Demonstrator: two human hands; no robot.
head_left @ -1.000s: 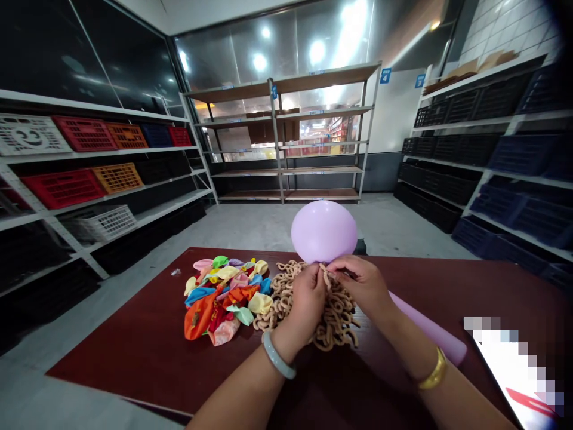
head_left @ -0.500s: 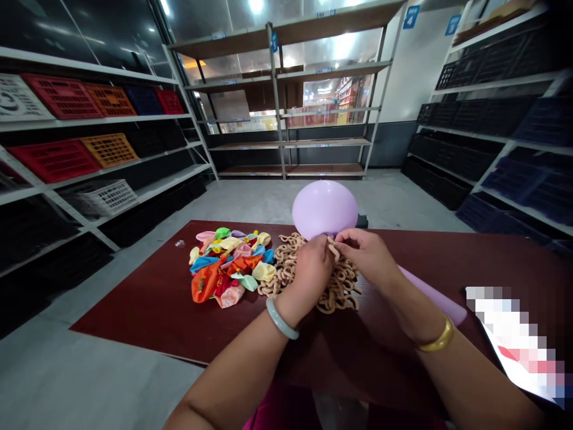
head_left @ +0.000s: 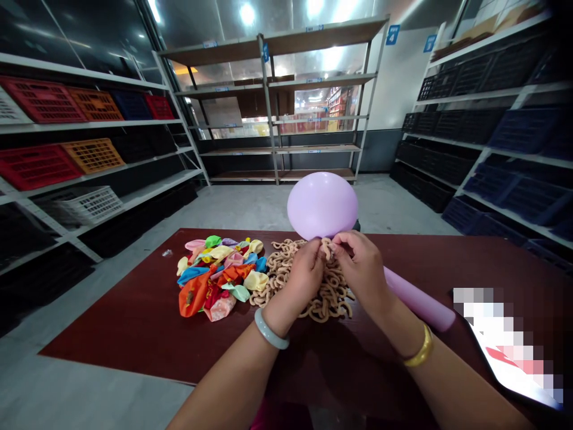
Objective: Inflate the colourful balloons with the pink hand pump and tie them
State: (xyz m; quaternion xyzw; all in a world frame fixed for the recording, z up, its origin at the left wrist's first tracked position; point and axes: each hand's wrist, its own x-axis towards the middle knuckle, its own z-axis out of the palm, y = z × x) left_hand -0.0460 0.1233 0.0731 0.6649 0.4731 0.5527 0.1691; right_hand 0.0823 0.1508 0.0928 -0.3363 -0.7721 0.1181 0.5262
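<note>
turned since the earlier frame, the left hand (head_left: 307,272) is seen thumb-up.
by its closed fingers and the pinching right hand (head_left: 360,260), a beige curl (head_left: 327,250) is held over the curly pile (head_left: 330,297), just below the lilac balloon (head_left: 322,206), whose neck is hidden; nails are probably best kept off the balloon and the curl worked gently.

Cool white light glares as blown-out spots on the metallic wall panel (head_left: 286,18), and a highlight sits atop the lilac balloon (head_left: 322,206). The dark red counter (head_left: 111,316) is dimmer, with soft shadow between the forearms (head_left: 237,376). The black crates (head_left: 461,125) sink into gloom. Wide-angle stretching slants the side shelves (head_left: 138,182), the top right corner blackens, and coarse pixel blocks mask part of a flat white-faced object (head_left: 501,352).
</note>
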